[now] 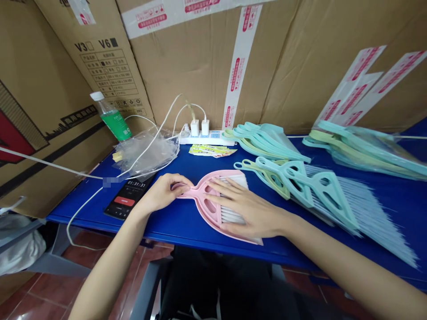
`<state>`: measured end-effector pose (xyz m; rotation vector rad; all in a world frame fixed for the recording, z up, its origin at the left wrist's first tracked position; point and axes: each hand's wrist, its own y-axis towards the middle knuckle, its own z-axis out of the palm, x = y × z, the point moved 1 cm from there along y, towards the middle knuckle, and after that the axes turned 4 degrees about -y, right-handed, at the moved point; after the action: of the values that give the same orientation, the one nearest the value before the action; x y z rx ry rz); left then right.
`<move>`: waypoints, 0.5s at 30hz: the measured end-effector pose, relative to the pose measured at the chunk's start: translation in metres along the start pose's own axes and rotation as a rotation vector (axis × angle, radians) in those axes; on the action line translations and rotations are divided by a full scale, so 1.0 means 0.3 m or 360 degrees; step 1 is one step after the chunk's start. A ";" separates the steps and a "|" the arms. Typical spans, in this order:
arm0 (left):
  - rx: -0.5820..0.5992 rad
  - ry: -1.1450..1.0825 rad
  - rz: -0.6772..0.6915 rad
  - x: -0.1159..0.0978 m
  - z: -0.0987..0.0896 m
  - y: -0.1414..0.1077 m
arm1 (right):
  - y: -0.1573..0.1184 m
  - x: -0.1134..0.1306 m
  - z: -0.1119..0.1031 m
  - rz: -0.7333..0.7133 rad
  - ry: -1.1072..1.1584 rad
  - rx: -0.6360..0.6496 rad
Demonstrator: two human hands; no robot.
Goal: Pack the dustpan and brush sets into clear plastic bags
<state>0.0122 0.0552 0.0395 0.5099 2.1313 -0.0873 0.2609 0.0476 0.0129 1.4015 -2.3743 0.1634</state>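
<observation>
Pink dustpan (213, 223) is right at my hands, centre of frame, flat on the blue table (180, 218), handle to the left, wide mouth to the right. Pink brush (211, 206) lies in it, white bristles toward the mouth, the two handles lined up.

Left hand (162, 193): thumb and fingers pinched together on the handle end, just left of centre. Exact split between the two handles hidden by my fingers, can't tell. Right hand (245, 206): palm down, fingers spread and apart, lying across the brush head and bristles, not wrapped round anything. So the pan body sits right of my left-hand pinch and under my right palm, lower corner near the table's front edge.

Further out: phone (128, 195) just left of my left wrist, screen reads 01:31:31. Clear plastic bags (143, 153) above it, bottle (116, 124) with green label behind those, upper left. Yellow-green sachets (211, 151) above the pan, power strip (213, 139) with two white chargers behind them. Right of centre: teal and yellow-green brushes (333, 191) overlapping, dustpans (267, 140) stacked above them, second dustpan stack (367, 144) far right. Cardboard boxes (200, 66) across the top.
</observation>
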 end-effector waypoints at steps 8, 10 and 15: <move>-0.0001 0.0043 -0.0039 0.005 -0.012 -0.014 | -0.014 -0.044 -0.040 0.0059 -0.0186 -0.0173; -0.0009 0.0064 -0.0045 0.006 -0.011 -0.014 | -0.001 -0.055 -0.091 0.0168 -0.0452 -0.0202; -0.0044 0.0177 -0.0054 0.004 -0.015 -0.013 | 0.110 -0.093 -0.234 0.0636 -0.1026 -0.0054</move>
<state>0.0066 0.0530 0.0408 0.4719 2.2473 -0.0497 0.2628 0.1070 0.0701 1.0472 -3.1483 -0.2673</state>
